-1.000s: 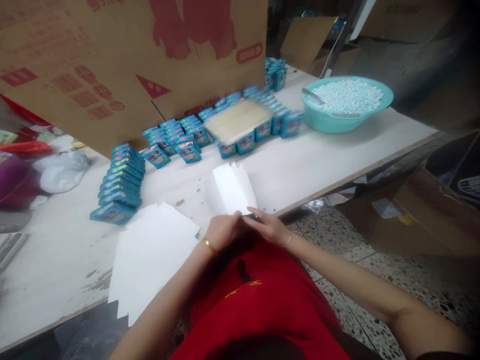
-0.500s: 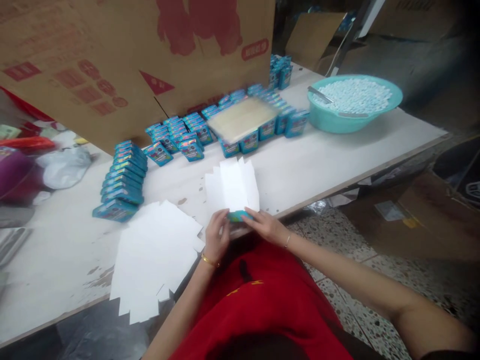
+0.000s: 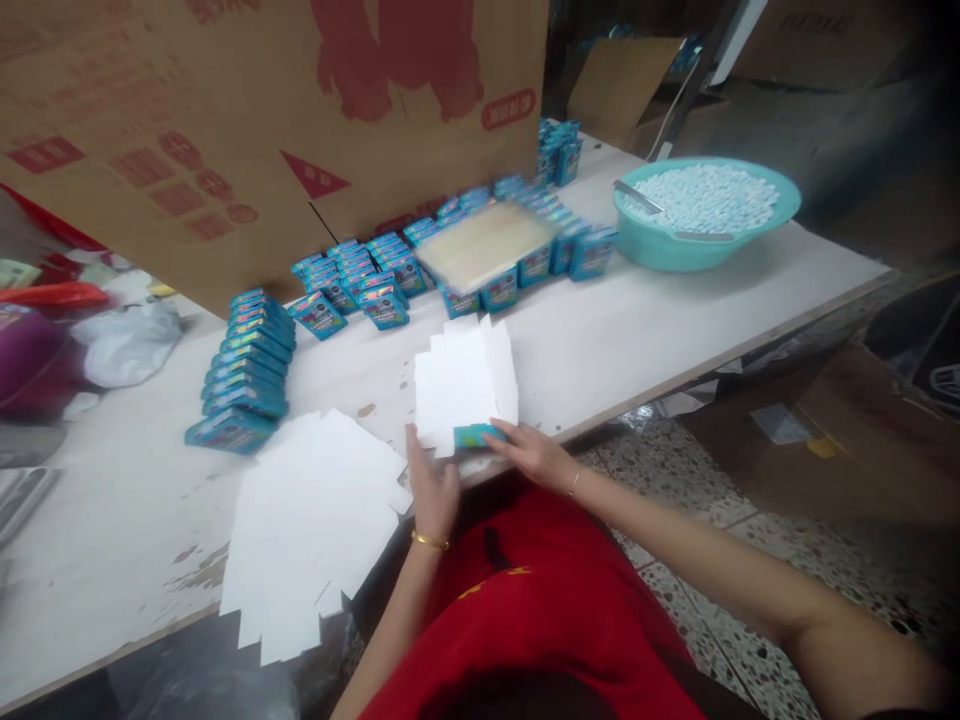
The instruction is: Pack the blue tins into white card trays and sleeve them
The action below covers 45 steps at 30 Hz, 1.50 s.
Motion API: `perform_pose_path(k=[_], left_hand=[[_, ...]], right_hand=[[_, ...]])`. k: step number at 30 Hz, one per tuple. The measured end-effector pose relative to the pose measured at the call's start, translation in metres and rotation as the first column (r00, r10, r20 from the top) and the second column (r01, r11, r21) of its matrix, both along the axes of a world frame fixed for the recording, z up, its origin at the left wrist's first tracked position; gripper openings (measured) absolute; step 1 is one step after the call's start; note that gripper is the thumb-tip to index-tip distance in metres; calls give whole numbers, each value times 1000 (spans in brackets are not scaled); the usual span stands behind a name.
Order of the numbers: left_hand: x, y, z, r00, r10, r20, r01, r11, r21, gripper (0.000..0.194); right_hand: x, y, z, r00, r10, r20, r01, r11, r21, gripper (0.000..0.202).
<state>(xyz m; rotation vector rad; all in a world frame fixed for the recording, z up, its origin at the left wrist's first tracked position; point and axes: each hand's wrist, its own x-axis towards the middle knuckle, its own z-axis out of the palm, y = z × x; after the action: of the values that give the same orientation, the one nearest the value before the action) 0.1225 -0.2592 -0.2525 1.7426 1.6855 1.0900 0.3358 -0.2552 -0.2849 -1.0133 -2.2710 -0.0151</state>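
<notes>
A carton blank (image 3: 456, 385), white side up, lies near the front edge of the table, its right-hand panel and side flaps folded up. At its near end, a blue flap (image 3: 474, 435) is turned over. My right hand (image 3: 529, 452) grips this flap, fingers on top. Beside the blank's near left corner is my left hand (image 3: 433, 492), index finger stretched out and thumb apart, holding nothing. To its left, a fanned stack of flat white carton blanks (image 3: 311, 530) reaches over the table edge.
Rows of blue filled-looking cartons (image 3: 244, 370) stand along a big cardboard box (image 3: 247, 120). A cream board (image 3: 487, 245) rests on some. At right, a turquoise basin (image 3: 675, 245) holds small pale pieces and a metal scoop-like tool (image 3: 637, 196). A plastic bag (image 3: 127, 340) sits at left.
My left hand has let go of the blue flap and moved left, fingers spreading. The blank's left panel now lies flatter. My right hand stays at the flap.
</notes>
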Motion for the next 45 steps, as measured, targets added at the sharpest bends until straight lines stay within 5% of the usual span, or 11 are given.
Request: perform_pose_path(k=[3,5,11,17,19,21,24,29,34,41,45], left_hand=[[-14,6,8,954,-35,-299,59,996,71,39],[-19,12,11,929,-78,-363,110,992,68,20],[-13,24,16,989,-88,-121,92,995,27,20],[-9,22,25,898,-328,-294,358,932,53,17],[-6,16,24,950,-252,-186,281,947,154,26],[-1,10,21,993,-116,9,112,974,198,69],[7,5,12,970,34,240,-50,997,60,103],[4,10,5,985,-74,156,108,969,-220,46],[2,6,12,945,-306,115,324,923,-206,39],[24,-7,11,894,65,443,107,930,-351,37],[28,-11,19,919,35,392,118,926,-358,36]], right_hand=[[0,1,0,1000,-10,-17,10,1000,3,53],[0,3,0,999,-9,-35,10,1000,15,54],[-2,7,-4,997,15,-77,-14,1000,15,57],[5,2,5,998,-1,-62,1,1000,-5,57],[10,-3,9,999,-4,-47,4,1000,-16,57],[14,-9,12,998,-30,-47,29,999,-22,57],[14,-12,11,996,-66,-54,65,998,-23,56],[11,-12,6,996,-73,-59,71,996,-46,55],[11,-15,2,994,-72,-88,65,995,-81,53],[0,-15,6,985,-156,-76,148,984,-96,47],[-6,-13,10,978,-161,-134,150,984,-93,50]])
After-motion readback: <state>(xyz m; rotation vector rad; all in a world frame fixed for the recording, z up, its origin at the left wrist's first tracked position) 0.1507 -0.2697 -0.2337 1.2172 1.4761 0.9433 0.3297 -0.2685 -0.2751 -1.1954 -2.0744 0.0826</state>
